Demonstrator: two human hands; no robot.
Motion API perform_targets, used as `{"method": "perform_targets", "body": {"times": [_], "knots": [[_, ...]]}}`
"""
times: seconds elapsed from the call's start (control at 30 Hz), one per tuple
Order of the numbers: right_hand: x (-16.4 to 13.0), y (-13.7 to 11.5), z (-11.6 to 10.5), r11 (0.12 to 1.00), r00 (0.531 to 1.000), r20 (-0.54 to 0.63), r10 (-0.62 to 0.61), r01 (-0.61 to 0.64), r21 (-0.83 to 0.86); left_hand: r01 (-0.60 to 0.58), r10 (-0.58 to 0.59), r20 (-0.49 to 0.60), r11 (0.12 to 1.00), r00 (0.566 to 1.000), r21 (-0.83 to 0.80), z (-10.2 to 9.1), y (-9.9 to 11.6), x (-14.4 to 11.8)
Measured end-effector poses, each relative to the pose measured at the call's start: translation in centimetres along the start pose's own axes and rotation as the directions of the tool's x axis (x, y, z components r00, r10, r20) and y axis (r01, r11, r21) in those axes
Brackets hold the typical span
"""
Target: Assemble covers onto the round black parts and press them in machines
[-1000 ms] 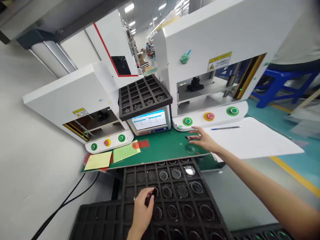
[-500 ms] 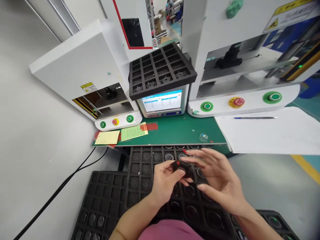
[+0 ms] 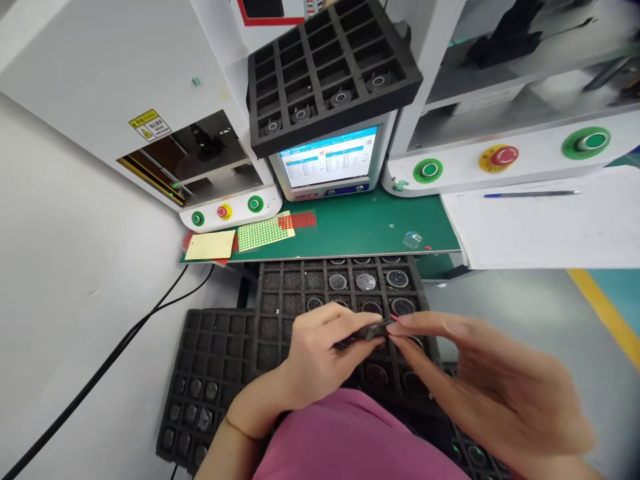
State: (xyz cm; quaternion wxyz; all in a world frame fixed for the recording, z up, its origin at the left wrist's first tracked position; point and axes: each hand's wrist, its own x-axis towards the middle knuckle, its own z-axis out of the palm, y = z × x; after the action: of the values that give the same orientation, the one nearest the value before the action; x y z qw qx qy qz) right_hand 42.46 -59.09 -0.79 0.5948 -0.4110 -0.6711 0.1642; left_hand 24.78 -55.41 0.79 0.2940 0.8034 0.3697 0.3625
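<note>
Left hand (image 3: 320,353) pinches small black round part (image 3: 367,331) edge-on; right hand (image 3: 480,373) fingertips touch its far rim, fingers half spread. Part held just above foam tray (image 3: 280,293). Best keep grip on rim, lens faces untouched, hands low over tray cells.
</note>
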Motion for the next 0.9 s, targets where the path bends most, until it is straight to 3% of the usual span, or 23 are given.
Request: {"method": "perform_targets", "body": {"times": [0.23, 0.43, 0.63, 0.9], "knots": [[0.3, 0.0, -0.8, 0.975, 0.98, 0.187, -0.072, 0.109, -0.194, -0.122, 0.096, 0.12, 0.964, 0.988, 0.237, -1.3, 0.1, 0.1], [0.3, 0.4, -1.0, 0.97, 0.953, 0.287, -0.098, 0.156, -0.189, -0.172, 0.131, 0.166, 0.95, 0.977, 0.262, -1.6, 0.2, -0.1], [0.2, 0.2, -1.0, 0.969, 0.969, 0.225, -0.102, 0.148, -0.197, -0.155, 0.115, 0.165, 0.956, 0.979, 0.248, -1.9, 0.4, -0.2], [0.4, 0.1, -1.2, 0.97, 0.972, 0.188, -0.139, 0.172, -0.17, -0.214, 0.18, 0.135, 0.926, 0.974, 0.31, -1.8, 0.5, -0.2]]}}
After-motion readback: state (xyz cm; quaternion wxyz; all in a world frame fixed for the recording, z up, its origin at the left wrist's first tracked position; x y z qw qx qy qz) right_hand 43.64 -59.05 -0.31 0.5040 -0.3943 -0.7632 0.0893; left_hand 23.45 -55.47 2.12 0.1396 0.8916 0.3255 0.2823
